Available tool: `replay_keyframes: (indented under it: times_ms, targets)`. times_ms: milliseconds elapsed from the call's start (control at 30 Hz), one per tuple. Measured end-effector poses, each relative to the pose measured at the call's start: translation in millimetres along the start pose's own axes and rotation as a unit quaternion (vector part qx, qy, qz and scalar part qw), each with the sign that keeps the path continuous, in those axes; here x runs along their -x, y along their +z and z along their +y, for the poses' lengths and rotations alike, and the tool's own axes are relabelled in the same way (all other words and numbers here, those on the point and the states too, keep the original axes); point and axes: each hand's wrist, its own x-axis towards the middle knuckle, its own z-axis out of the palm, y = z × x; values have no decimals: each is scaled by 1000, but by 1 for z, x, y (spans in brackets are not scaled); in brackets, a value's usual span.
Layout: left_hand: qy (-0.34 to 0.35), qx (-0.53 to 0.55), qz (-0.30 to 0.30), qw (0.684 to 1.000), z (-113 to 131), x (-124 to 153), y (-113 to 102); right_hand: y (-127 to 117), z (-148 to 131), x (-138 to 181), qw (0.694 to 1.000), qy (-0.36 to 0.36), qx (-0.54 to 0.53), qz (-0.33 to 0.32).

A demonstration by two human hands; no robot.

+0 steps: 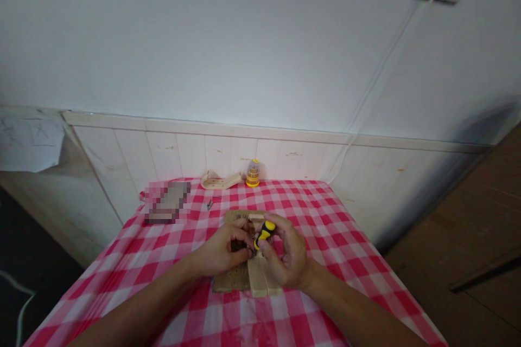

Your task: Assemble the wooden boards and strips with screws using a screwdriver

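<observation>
Two hands meet over a pale wooden piece (258, 280), with a yellow-and-black screwdriver (267, 229) between them.
The screwdriver's handle slants from far right to near left, its lower end directed at the fingertips of the left hand (222, 250); the right hand (292, 259) is nearer and grips the handle between thumb and fingers, its forearm entering from the lower right. The left hand reaches in from the lower left, palm down, thumb and fingers curled towards the handle's lower end; whether they pinch anything cannot be told. The wooden piece lies partly beneath the hands, over a brown board (231, 281).
</observation>
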Motion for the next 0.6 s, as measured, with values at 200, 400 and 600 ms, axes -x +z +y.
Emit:
replay_keyframes:
  times_ms: [200, 400, 600]
  targets:
    - [18, 9, -12, 1000, 0, -1, -1, -2, 0, -1, 1000, -25, -3, -12]
    - [21, 2, -8, 1000, -2, 0, -1, -7, -2, -4, 999, -32, 5, -22]
    - [18, 3, -7, 1000, -3, 0, -1, 0, 1, 3, 993, -49, 92, 49]
